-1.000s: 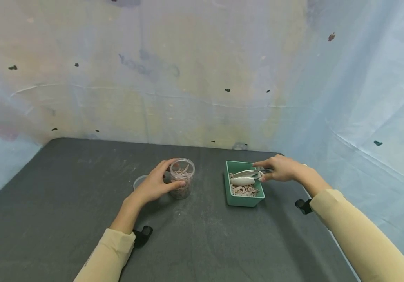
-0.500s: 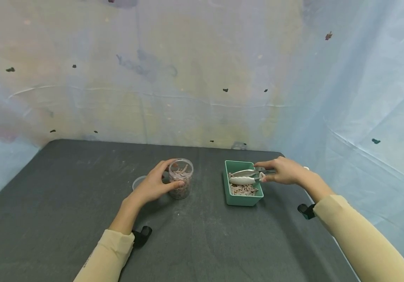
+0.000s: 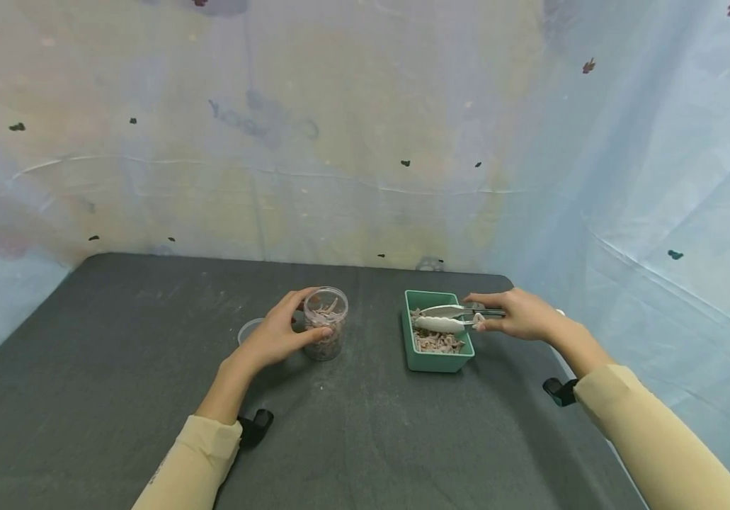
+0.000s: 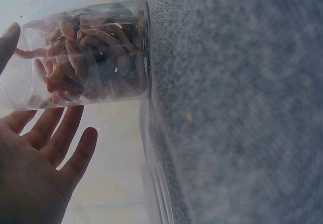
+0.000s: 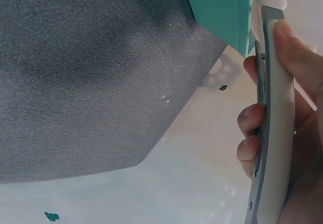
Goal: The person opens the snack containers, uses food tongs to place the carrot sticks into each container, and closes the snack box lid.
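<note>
nearest lay the cuffs of two pale sleeves, each with a black mount at the wrist, over the open middle of the dark bench. past them, the left hand had its thumb and fingers around the clear jar, holding it upright, its base touching the bench. the jar stood toward the far edge, about midway between the far corners, with brownish strips filling much of it. just left of it, partly behind that hand, lay a clear round lid (or what looked like one).

the green container sat nearer the far-right corner, with small pale pieces inside. the right hand gripped the tongs, whose heads lay inside the container, above the pieces; whether they pinched any, i could not tell.

over the last second the right hand had edged a little toward the bench's right edge, while the left hand and the jar had hardly shifted. i took this as a small readjustment of the tongs, with the work centred on the container and the jar merely steadied. beyond the far edge hung a pale, blotchy sheet.
</note>
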A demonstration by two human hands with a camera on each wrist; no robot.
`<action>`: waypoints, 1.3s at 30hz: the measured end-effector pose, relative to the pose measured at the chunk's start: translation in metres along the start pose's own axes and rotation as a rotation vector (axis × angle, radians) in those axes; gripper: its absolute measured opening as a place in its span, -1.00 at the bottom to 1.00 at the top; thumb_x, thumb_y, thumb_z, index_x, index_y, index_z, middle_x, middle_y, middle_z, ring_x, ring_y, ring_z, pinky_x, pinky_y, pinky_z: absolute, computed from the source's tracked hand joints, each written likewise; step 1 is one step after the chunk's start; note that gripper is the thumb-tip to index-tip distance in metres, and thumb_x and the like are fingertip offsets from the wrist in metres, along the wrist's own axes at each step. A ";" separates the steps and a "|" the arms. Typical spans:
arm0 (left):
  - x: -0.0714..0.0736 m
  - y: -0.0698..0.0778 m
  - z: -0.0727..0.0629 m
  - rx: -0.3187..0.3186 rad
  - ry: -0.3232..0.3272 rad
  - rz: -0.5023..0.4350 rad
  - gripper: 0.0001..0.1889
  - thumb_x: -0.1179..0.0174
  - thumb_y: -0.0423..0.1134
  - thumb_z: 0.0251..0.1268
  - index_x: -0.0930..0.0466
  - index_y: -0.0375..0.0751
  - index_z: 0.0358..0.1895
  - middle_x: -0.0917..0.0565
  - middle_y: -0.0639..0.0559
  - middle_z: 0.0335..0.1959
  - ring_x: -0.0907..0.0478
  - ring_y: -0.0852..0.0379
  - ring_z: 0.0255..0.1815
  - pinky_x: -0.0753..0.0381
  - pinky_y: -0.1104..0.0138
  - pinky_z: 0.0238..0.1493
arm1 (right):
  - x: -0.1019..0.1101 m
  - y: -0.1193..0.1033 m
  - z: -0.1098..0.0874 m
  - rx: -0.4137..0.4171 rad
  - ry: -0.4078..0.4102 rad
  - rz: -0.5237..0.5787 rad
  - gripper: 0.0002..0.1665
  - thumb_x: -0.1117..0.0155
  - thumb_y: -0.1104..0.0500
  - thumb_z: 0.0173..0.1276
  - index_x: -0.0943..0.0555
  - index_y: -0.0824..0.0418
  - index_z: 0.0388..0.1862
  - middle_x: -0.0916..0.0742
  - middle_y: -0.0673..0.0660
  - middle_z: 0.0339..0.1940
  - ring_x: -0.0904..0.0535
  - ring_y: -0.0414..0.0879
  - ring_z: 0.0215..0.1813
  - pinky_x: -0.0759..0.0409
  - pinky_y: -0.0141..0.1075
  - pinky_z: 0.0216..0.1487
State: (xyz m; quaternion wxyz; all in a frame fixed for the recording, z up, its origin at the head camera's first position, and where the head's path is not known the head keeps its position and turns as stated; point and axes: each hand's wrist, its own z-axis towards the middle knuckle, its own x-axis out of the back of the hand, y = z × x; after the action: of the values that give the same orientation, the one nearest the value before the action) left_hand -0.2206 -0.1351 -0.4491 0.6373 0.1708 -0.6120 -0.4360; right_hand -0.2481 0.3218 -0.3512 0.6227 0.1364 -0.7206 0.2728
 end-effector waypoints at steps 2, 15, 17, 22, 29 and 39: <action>0.000 0.000 0.000 0.001 0.000 -0.001 -0.05 -0.37 0.27 0.32 -0.13 0.05 0.66 -0.37 -0.23 0.46 -0.43 -0.25 0.36 -0.50 -0.26 0.20 | -0.001 0.001 -0.002 0.000 0.019 0.014 -0.28 -0.41 0.01 0.48 -0.48 0.13 0.54 -0.78 0.18 0.10 -0.52 -0.20 -0.44 -0.53 -0.13 -0.25; 0.001 0.000 0.001 0.006 -0.010 0.004 -0.04 -0.36 0.28 0.33 -0.12 0.03 0.66 -0.33 -0.24 0.50 -0.42 -0.28 0.38 -0.50 -0.28 0.21 | -0.005 0.006 -0.010 0.018 0.139 0.058 -0.31 -0.46 0.08 0.43 -0.52 0.18 0.49 -0.74 0.35 0.17 -0.68 -0.06 -0.21 -0.62 -0.08 -0.21; 0.001 0.000 0.001 0.007 -0.012 0.004 -0.04 -0.36 0.27 0.33 -0.11 0.03 0.66 -0.32 -0.25 0.51 -0.41 -0.29 0.39 -0.49 -0.28 0.21 | -0.005 0.007 -0.011 0.018 0.143 0.069 -0.31 -0.47 0.09 0.43 -0.52 0.18 0.49 -0.75 0.35 0.15 -0.60 -0.12 -0.30 -0.56 -0.14 -0.26; 0.001 0.000 0.001 0.007 -0.011 0.002 -0.04 -0.36 0.27 0.33 -0.11 0.02 0.66 -0.31 -0.25 0.52 -0.41 -0.29 0.39 -0.48 -0.29 0.22 | -0.005 0.009 -0.012 0.006 0.156 0.083 -0.31 -0.45 0.06 0.45 -0.51 0.19 0.49 -0.75 0.34 0.16 -0.59 -0.09 -0.33 -0.54 -0.12 -0.25; 0.002 0.000 0.001 0.001 -0.009 0.000 -0.05 -0.36 0.25 0.34 -0.11 0.02 0.66 -0.32 -0.25 0.51 -0.42 -0.31 0.38 -0.49 -0.28 0.21 | -0.004 0.009 -0.017 -0.005 0.187 0.088 -0.33 -0.43 0.05 0.47 -0.51 0.15 0.50 -0.72 0.35 0.22 -0.64 -0.09 -0.24 -0.54 -0.11 -0.21; 0.001 0.001 0.000 0.002 -0.011 -0.004 -0.05 -0.37 0.23 0.35 -0.11 0.01 0.66 -0.32 -0.24 0.51 -0.41 -0.28 0.39 -0.48 -0.28 0.22 | -0.003 0.007 -0.019 -0.032 0.212 0.116 -0.30 -0.41 0.03 0.49 -0.47 0.13 0.54 -0.65 0.40 0.31 -0.26 -0.25 -0.60 -0.46 -0.13 -0.28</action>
State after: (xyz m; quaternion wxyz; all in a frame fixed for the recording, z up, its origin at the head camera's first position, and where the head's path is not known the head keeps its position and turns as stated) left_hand -0.2207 -0.1355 -0.4475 0.6331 0.1703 -0.6155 -0.4374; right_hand -0.2354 0.3379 -0.3540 0.6807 0.0548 -0.6615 0.3098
